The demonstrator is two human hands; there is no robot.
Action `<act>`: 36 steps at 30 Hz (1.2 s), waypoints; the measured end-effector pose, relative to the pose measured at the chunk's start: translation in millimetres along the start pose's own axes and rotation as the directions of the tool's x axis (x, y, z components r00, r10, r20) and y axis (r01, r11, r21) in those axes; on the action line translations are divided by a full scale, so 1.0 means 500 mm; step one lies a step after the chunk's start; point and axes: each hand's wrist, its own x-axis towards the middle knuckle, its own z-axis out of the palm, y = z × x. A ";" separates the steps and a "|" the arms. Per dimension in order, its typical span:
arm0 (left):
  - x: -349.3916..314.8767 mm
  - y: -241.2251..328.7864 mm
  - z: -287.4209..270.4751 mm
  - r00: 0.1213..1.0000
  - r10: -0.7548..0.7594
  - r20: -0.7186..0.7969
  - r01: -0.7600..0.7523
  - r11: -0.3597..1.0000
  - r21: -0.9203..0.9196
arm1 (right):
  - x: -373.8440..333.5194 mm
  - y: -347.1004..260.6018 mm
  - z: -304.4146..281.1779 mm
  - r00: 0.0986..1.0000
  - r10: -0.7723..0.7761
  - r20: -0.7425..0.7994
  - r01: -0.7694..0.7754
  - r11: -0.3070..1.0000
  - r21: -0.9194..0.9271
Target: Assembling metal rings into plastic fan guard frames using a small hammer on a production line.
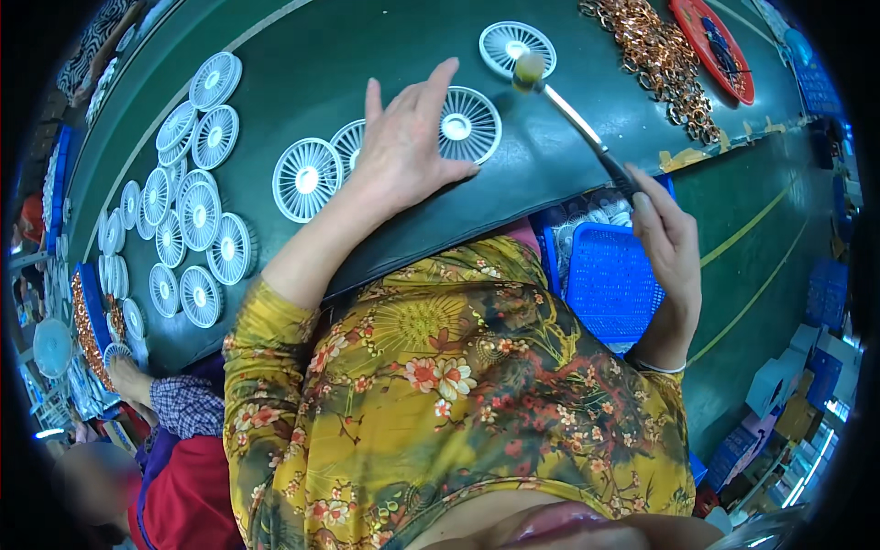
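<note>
My right hand is closed round the dark handle of a small mallet with a metal shaft and a yellowish head. The mallet's head is over the near edge of a white spoked plastic disc; I cannot tell whether they touch. My left hand is spread open over the table, its thumb at a second spoked disc. Partly hidden by this hand is another disc. Beside it, to the left, lies one more spoked disc.
Several white discs lie grouped on the green table at left. Copper-coloured rings are heaped at the far right, beside a red tray. A blue basket stands below the table edge. A co-worker's hand is at lower left.
</note>
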 end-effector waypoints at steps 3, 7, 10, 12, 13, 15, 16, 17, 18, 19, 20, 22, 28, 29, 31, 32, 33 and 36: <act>0.004 0.008 -0.002 0.998 -0.058 0.017 0.058 0.998 0.006 | -0.022 -0.082 0.004 0.996 0.034 -0.084 -0.015 0.977 0.215; 0.000 -0.001 0.011 0.997 0.006 -0.076 -0.006 1.000 -0.004 | -0.047 -0.068 0.025 0.997 -0.012 0.075 0.002 0.991 0.134; 0.004 -0.001 0.009 0.996 -0.047 -0.070 0.047 0.999 -0.002 | -0.023 -0.019 0.053 0.972 0.126 0.197 -0.119 0.992 -0.046; 0.002 -0.006 0.008 0.996 -0.047 -0.074 0.046 0.999 -0.021 | -0.043 -0.050 0.043 0.995 0.070 0.076 -0.071 0.997 0.009; -0.003 -0.010 0.008 0.996 -0.044 -0.076 0.042 0.998 -0.036 | -0.046 -0.064 0.038 0.995 0.090 0.033 -0.092 0.992 0.085; -0.007 -0.015 0.009 0.995 -0.050 -0.082 0.047 0.998 -0.042 | -0.041 -0.093 0.056 0.999 0.034 0.027 -0.038 0.986 0.162; -0.007 -0.015 0.013 0.996 -0.049 -0.068 0.046 0.998 -0.049 | -0.036 -0.094 0.063 0.998 0.051 0.034 -0.055 0.990 0.134; -0.007 -0.014 0.014 0.997 -0.049 -0.056 0.046 0.997 -0.055 | -0.014 -0.068 0.079 0.990 0.056 0.128 -0.057 0.998 0.007; -0.007 -0.016 0.011 0.997 -0.049 -0.061 0.046 0.998 -0.054 | -0.001 -0.053 0.088 0.991 0.050 0.128 -0.051 0.999 0.006; -0.011 -0.019 0.005 0.996 -0.028 -0.090 0.027 0.999 -0.019 | 0.010 -0.043 0.095 0.985 0.017 0.170 -0.002 0.996 -0.086; -0.019 -0.021 -0.003 0.993 -0.009 -0.118 0.011 1.000 0.017 | 0.019 -0.040 0.097 0.976 -0.013 0.216 0.051 0.983 -0.174; -0.048 -0.027 -0.045 0.997 0.010 -0.079 0.000 0.993 0.121 | 0.010 -0.054 0.063 0.966 0.022 0.259 0.000 0.996 -0.084; -0.122 -0.075 -0.106 0.989 -0.144 -0.030 0.147 0.976 0.159 | -0.001 -0.024 0.028 0.850 -0.020 0.526 0.041 0.999 -0.028; -0.115 -0.076 -0.100 0.991 -0.133 -0.019 0.135 0.981 0.137 | -0.003 -0.021 0.046 0.906 -0.025 0.423 0.049 0.998 -0.045; -0.111 -0.077 -0.080 0.997 -0.067 -0.031 0.071 0.991 0.115 | 0.003 -0.041 0.065 0.958 -0.054 0.280 0.081 0.993 -0.088; -0.112 -0.070 -0.071 0.998 -0.048 -0.047 0.053 0.992 0.117 | 0.008 -0.058 0.067 0.970 -0.030 0.243 0.029 1.000 0.006; -0.112 -0.064 -0.064 0.998 -0.031 -0.062 0.039 0.992 0.121 | 0.017 -0.074 0.068 0.978 -0.002 0.209 -0.020 0.994 0.104; -0.123 -0.058 -0.063 0.996 -0.021 -0.090 0.030 0.994 0.101 | 0.008 -0.104 0.065 0.991 -0.010 0.130 -0.023 0.968 0.251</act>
